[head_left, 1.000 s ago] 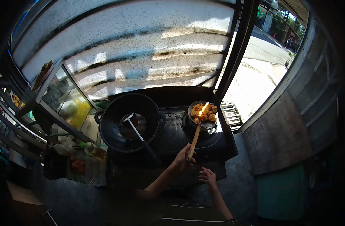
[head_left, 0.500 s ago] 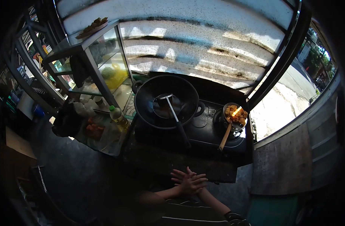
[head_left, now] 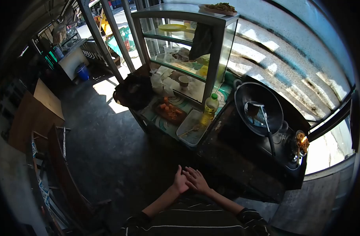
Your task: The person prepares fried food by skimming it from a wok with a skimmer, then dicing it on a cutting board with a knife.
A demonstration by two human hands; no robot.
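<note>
My left hand point(head_left: 180, 182) is held up in front of my body with its thumb raised and nothing in it. Touching it from the right is my right hand point(head_left: 197, 181), fingers stretched across the left palm, also holding nothing. Beyond them, at the right, a black wok point(head_left: 258, 108) sits on the stove, and a spatula point(head_left: 268, 129) rests in it with its dark handle over the rim. The nearest part of the furniture is the dark front edge of the stove counter point(head_left: 231, 165).
A glass display case point(head_left: 221, 63) stands behind a plastic tub point(head_left: 190, 128), a bottle of yellow oil point(head_left: 211, 104) and a brown tray point(head_left: 170, 112) with orange pieces. Fried food point(head_left: 302, 143) sits at the stove's right end. A wooden bench point(head_left: 66, 169) is at the left.
My view has swung left, so the wok and stove now appear farther right and the display case is nearer the middle. My hands, crossed over each other before, have slid partly apart.
</note>
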